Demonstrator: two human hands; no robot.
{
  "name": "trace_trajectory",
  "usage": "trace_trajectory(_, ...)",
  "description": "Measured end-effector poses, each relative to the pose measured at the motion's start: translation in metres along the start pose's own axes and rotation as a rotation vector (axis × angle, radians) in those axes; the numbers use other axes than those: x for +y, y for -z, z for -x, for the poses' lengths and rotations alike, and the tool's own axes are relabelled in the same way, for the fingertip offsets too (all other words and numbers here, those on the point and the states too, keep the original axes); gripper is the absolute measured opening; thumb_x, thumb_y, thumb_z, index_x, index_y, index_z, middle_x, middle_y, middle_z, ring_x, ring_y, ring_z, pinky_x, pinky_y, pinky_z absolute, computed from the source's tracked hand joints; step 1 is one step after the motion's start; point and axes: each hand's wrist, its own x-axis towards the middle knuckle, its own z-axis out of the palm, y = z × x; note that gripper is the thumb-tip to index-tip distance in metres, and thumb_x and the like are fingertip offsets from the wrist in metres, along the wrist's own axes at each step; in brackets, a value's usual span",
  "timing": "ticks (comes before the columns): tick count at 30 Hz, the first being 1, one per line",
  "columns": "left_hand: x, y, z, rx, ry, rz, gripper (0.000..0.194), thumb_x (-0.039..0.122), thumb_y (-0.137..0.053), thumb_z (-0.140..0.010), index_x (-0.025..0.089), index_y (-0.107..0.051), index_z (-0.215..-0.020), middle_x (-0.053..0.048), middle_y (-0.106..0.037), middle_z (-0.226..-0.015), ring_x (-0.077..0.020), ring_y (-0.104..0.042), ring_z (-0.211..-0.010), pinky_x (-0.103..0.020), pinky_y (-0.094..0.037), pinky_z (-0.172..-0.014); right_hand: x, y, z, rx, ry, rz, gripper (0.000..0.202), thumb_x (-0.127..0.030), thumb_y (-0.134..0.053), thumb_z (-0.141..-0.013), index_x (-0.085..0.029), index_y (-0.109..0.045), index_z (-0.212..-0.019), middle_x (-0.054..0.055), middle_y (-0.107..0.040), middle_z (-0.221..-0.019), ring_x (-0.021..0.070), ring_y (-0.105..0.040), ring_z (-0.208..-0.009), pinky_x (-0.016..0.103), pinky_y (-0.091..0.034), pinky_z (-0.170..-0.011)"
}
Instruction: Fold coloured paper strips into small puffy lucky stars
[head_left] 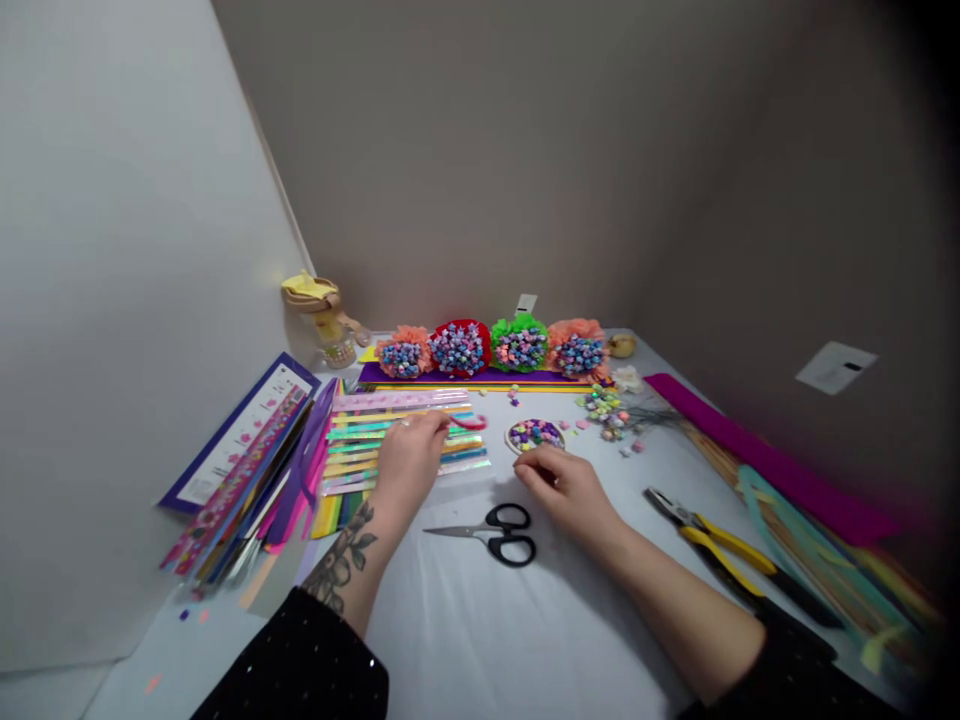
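1. Pink strip point(471, 423): its curled free end is over the right end of the row of shiny strips point(352, 447), between the middle of the table point(457, 640) and its far edge.
2. The left hand point(412, 440) pinches it between thumb and fingers. A loose pinch could let so thin a strip slip among the others; too hard a squeeze could crease it.
3. The right hand point(561, 484) is curled, its thumb and fingertips close together at the near rim of the dish point(510, 442); whether they hold anything I cannot tell. A knock from the knuckles could tip the dish and scatter its small stars point(534, 433).
4. The scissors point(491, 534) lie between the forearms, blades towards the table's left edge; a wrist lowered carelessly might catch the tip.
5. Towards the right edge, the pliers point(709, 545) lie beside the right forearm, where an outward elbow swing could shove them.
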Motion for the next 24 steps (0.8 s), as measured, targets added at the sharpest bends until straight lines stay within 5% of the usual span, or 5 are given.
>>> trace_trajectory(4, -0.004, -0.004, 0.000, -0.009, -0.035, -0.074, 0.016, 0.017, -0.055, -0.083, 0.021, -0.069, -0.088, -0.005, -0.071, -0.090, -0.0237, -0.062, -0.091, -0.036, -0.046, -0.085, 0.006, -0.002, -0.002, 0.013, -0.040, -0.019, 0.013, -0.020, -0.052, -0.083, -0.020, -0.062, -0.074, 0.001, -0.066, -0.072, 0.0152, -0.060, -0.067, 0.025, -0.044, -0.062)
trace_trajectory(11, -0.021, -0.025, -0.008, -0.030, 0.061, -0.251, 0.040, 0.024, -0.052, -0.085, 0.015, -0.057, -0.123, -0.014, -0.059, -0.126, -0.0319, -0.049, -0.117, -0.045, -0.040, -0.096, 0.006, -0.001, -0.001, 0.007, -0.039, -0.005, 0.013, -0.021, -0.052, -0.083, -0.020, -0.062, -0.074, 0.001, -0.065, -0.070, 0.0152, -0.059, -0.065, 0.026, -0.043, -0.062)
trace_trajectory(17, -0.026, -0.028, -0.015, -0.036, 0.132, -0.266, 0.033, 0.027, -0.040, -0.092, 0.020, -0.064, -0.113, -0.011, -0.070, -0.108, -0.0293, -0.057, -0.104, -0.058, -0.023, -0.104, 0.003, -0.002, -0.002, -0.027, -0.010, -0.015, 0.014, -0.020, -0.051, -0.084, -0.020, -0.061, -0.074, 0.002, -0.064, -0.070, 0.0150, -0.058, -0.065, 0.026, -0.043, -0.062)
trace_trajectory(24, -0.028, -0.024, -0.014, -0.093, 0.063, -0.312, 0.028, 0.021, -0.042, -0.089, 0.021, -0.070, -0.087, -0.010, -0.069, -0.096, -0.0301, -0.055, -0.104, -0.058, -0.018, -0.105, 0.003, -0.004, -0.002, -0.050, -0.009, -0.010, 0.014, -0.020, -0.050, -0.084, -0.020, -0.061, -0.075, 0.002, -0.063, -0.070, 0.0152, -0.057, -0.067, 0.026, -0.043, -0.064)
